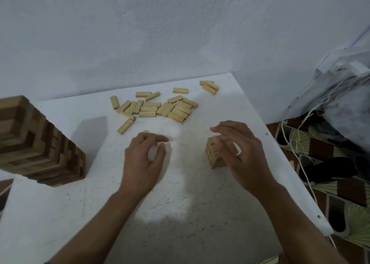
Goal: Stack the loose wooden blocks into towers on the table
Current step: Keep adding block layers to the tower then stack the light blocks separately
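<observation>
Those loose blocks [160,107] scattered on the table [80,203] beyond the little tower [215,155] look light, stiff and smooth, so I'd pinch the long sides; right hand [244,151] rests spread fingers on the tower, while left hand [144,157], left of it, is curled, can't tell around what.

The blocks [160,107] are pale yellow wood, as is the small tower [215,156]. The big tower [40,149] shows light and dark brown bands. The table [180,213] is white with dark specks. The wall [160,33] is pale blue-grey. The floor [352,213] has cream-green fans and brown squares.
</observation>
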Motion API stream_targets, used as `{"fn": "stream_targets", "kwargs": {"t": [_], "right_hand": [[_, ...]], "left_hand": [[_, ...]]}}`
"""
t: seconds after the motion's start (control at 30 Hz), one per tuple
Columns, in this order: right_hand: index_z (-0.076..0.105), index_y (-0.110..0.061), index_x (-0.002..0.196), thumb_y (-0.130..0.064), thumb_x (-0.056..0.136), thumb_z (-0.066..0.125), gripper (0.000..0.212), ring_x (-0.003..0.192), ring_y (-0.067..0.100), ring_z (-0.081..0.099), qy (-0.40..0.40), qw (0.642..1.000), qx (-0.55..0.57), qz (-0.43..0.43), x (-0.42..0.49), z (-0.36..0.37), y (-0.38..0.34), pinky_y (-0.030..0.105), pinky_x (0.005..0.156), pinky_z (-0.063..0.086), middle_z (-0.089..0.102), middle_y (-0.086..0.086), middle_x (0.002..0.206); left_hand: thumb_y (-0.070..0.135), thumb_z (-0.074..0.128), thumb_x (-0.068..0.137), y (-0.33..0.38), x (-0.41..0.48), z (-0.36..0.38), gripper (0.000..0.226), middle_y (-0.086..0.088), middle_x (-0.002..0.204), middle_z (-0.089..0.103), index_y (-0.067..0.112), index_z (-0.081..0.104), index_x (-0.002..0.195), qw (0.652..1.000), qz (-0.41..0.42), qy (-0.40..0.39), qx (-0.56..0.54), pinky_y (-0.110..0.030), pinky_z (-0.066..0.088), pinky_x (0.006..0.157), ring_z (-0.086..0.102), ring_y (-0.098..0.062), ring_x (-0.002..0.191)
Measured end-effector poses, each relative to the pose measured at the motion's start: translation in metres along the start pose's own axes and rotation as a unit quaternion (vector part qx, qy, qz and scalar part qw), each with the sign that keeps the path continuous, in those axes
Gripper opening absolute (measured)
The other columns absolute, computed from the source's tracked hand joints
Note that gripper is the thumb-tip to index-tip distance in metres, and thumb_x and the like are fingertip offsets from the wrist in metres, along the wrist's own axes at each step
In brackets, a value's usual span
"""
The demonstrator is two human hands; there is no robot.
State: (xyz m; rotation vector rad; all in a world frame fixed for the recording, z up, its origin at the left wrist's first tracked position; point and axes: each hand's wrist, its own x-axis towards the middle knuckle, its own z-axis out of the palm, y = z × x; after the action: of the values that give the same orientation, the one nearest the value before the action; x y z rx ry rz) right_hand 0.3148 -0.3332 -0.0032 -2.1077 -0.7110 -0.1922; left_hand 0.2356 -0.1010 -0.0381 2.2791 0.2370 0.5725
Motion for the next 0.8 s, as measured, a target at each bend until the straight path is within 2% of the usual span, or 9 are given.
{"fn": "stream_targets", "kwargs": {"t": [0.07, 0.17, 0.27, 0.33, 0.4, 0.53, 0.63, 0.73, 0.8], "right_hand": [[0.07, -0.017, 0.118, -0.033, 0.099, 0.051, 0.031, 0.118, 0.012, 0.056, -0.024, 0.998, -0.051, -0.037, 0.011, 0.004, -0.009, 0.048, 0.096, 0.048, 0.065, -0.006, 0.119], [0.07, -0.013, 0.118, -0.028, 0.099, 0.054, 0.03, 0.11, 0.013, 0.058, -0.057, 0.989, -0.112, -0.08, 0.027, 0.018, -0.031, 0.039, 0.093, 0.05, 0.067, -0.001, 0.115], [0.065, -0.012, 0.127, -0.023, 0.101, 0.054, 0.03, 0.115, 0.016, 0.057, -0.115, 0.982, -0.137, -0.056, 0.042, 0.043, -0.057, 0.025, 0.095, 0.044, 0.064, 0.001, 0.124], [0.052, -0.012, 0.142, -0.026, 0.104, 0.049, 0.04, 0.131, 0.017, 0.046, -0.162, 0.973, -0.161, -0.021, 0.05, 0.065, -0.065, 0.026, 0.103, 0.039, 0.054, 0.003, 0.141], [0.036, -0.011, 0.151, -0.03, 0.106, 0.043, 0.05, 0.145, 0.021, 0.029, -0.205, 0.959, -0.197, 0.018, 0.057, 0.088, -0.064, 0.033, 0.113, 0.033, 0.037, 0.006, 0.156], [0.017, -0.008, 0.158, -0.032, 0.106, 0.036, 0.06, 0.153, 0.028, 0.008, -0.229, 0.932, -0.267, 0.09, 0.067, 0.119, -0.05, 0.041, 0.118, 0.025, 0.013, 0.011, 0.165], [0.016, -0.007, 0.158, -0.033, 0.105, 0.034, 0.061, 0.152, 0.029, 0.012, -0.226, 0.923, -0.285, 0.122, 0.065, 0.129, -0.045, 0.043, 0.118, 0.024, 0.015, 0.01, 0.165], [0.025, -0.007, 0.155, -0.031, 0.104, 0.037, 0.058, 0.146, 0.027, 0.024, -0.191, 0.934, -0.289, 0.086, 0.052, 0.132, -0.047, 0.04, 0.115, 0.028, 0.03, 0.009, 0.158], [0.034, -0.007, 0.152, -0.025, 0.103, 0.042, 0.053, 0.14, 0.026, 0.032, -0.18, 0.946, -0.262, 0.056, 0.041, 0.132, -0.048, 0.038, 0.112, 0.034, 0.039, 0.007, 0.152]], "left_hand": [[0.033, 0.05, 0.097, -0.014, 0.007, -0.009, 0.022, 0.013, 0.114, 0.062, 0.032, 0.068, 0.109, 0.999, -0.003, -0.013, 0.044, -0.044, 0.043, 0.092, 0.052, -0.009, 0.113], [0.039, 0.049, 0.096, -0.034, 0.009, -0.019, 0.03, 0.014, 0.134, 0.053, 0.036, 0.062, 0.122, 0.991, 0.009, -0.077, 0.111, -0.037, 0.025, 0.093, 0.041, -0.009, 0.132], [0.039, 0.049, 0.099, -0.045, 0.005, -0.025, 0.033, 0.013, 0.148, 0.046, 0.037, 0.055, 0.131, 0.976, 0.04, -0.115, 0.179, -0.033, 0.016, 0.094, 0.037, -0.007, 0.138], [0.036, 0.051, 0.102, -0.048, 0.002, -0.028, 0.031, 0.012, 0.149, 0.047, 0.035, 0.056, 0.132, 0.975, 0.045, -0.11, 0.186, -0.035, 0.017, 0.097, 0.037, -0.007, 0.138], [0.039, 0.046, 0.102, -0.053, -0.003, -0.03, 0.031, 0.012, 0.148, 0.048, 0.033, 0.057, 0.131, 0.98, 0.035, -0.097, 0.172, -0.037, 0.021, 0.1, 0.04, -0.008, 0.137], [0.038, 0.047, 0.101, -0.065, -0.014, -0.03, 0.034, 0.01, 0.148, 0.049, 0.03, 0.058, 0.132, 0.988, 0.031, -0.081, 0.131, -0.041, 0.03, 0.103, 0.043, -0.009, 0.137], [0.033, 0.054, 0.099, -0.068, -0.016, -0.029, 0.027, 0.006, 0.137, 0.055, 0.026, 0.062, 0.124, 0.991, 0.036, -0.056, 0.118, -0.05, 0.039, 0.099, 0.05, -0.014, 0.13], [0.035, 0.057, 0.097, -0.069, -0.015, -0.027, 0.027, 0.002, 0.129, 0.059, 0.023, 0.066, 0.119, 0.991, 0.026, -0.035, 0.126, -0.052, 0.042, 0.096, 0.053, -0.019, 0.124], [0.036, 0.058, 0.096, -0.069, -0.016, -0.026, 0.03, -0.001, 0.132, 0.057, 0.022, 0.064, 0.122, 0.99, 0.026, -0.027, 0.135, -0.052, 0.043, 0.096, 0.05, -0.021, 0.127]]}}
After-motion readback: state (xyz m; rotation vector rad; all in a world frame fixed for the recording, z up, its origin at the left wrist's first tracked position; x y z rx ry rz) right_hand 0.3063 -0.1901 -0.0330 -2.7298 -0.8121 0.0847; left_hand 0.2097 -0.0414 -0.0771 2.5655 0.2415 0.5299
